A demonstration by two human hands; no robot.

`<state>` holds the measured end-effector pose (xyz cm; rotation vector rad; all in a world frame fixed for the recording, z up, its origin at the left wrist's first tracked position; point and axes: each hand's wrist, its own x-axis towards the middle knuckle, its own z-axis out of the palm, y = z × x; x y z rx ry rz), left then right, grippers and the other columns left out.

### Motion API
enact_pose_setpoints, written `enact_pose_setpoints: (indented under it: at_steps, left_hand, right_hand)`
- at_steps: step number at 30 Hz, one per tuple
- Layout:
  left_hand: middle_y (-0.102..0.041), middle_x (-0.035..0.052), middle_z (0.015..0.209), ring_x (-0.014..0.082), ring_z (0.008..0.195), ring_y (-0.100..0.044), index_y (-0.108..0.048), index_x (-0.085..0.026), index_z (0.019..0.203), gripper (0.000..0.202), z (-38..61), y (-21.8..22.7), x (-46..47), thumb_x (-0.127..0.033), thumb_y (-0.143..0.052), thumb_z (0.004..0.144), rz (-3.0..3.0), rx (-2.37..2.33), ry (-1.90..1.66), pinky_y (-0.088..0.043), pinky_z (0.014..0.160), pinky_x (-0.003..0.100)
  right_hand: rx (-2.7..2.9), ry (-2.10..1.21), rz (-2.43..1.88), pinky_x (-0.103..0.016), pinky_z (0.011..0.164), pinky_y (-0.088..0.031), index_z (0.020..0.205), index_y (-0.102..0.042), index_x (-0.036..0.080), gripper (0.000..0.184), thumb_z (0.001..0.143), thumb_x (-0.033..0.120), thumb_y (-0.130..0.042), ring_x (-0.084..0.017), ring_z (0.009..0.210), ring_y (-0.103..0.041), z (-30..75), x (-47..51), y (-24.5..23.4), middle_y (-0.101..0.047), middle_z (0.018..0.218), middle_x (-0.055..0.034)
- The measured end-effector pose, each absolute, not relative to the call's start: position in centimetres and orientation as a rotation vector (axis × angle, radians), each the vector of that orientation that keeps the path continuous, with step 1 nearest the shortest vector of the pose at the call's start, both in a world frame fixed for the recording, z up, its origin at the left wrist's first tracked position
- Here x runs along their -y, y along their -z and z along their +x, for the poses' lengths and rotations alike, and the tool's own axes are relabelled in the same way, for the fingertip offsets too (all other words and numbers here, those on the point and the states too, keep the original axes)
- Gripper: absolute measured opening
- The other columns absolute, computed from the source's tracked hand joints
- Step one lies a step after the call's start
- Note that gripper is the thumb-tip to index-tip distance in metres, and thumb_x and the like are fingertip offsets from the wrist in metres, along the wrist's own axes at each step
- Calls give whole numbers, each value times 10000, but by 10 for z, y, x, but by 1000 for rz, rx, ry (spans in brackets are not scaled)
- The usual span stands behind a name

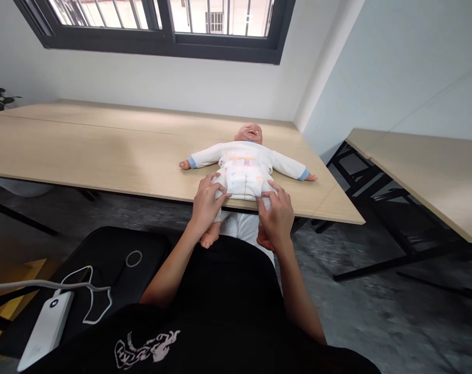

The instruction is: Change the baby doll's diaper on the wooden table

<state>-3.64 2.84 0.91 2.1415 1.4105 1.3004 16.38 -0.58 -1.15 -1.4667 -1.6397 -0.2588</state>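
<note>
A baby doll point(248, 136) in a white top with blue cuffs lies on its back at the table's front edge, arms spread and feet hanging over toward me. Around its hips is a white diaper point(244, 182) with faint printed figures. My left hand point(208, 200) pinches the diaper's edge at the left leg opening, thumb and fingers together. On the other side my right hand point(277, 208) grips the matching edge, its fingers curled. Parts of the doll's legs are hidden behind my hands.
The wooden table point(83, 140) runs along a wall under a barred window point(166, 31). A second table point(423, 171) stands at right. On a black chair point(115, 259) at lower left lie a white power bank point(47, 330), its cable and a bracelet point(134, 251).
</note>
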Motion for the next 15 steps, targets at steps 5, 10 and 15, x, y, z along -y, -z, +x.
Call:
enact_pose_setpoints:
  at_steps: [5,10,15]
  left_hand:
    - [-586,92,1290,278,1240,-544,-621,-183,795,105,-36,-12,-29,-180,-700,864,2114,-1414,-1371,-430,1123,446]
    - [-564,97,1324,287,1274,-519,-642,-183,813,84,-39,-14,-28,-197,-714,855,2135,-1369,-1301,-410,1133,453]
    - [-538,106,1338,287,1311,-487,-636,-175,801,73,-42,-14,-30,-176,-694,847,2131,-1330,-1269,-380,1155,463]
  right_hand:
    - [1608,345,-1423,-414,1021,-458,951,-637,181,150,999,288,-543,-265,1191,-563,162,6,14,-623,1328,-88]
    - [1686,293,-1407,-426,1047,-452,970,-646,185,201,1017,349,-541,-276,1221,-550,165,10,11,-598,1363,-91]
    - [1684,267,-1425,-439,1060,-446,972,-638,178,191,1015,339,-544,-284,1238,-534,164,12,11,-587,1367,-106]
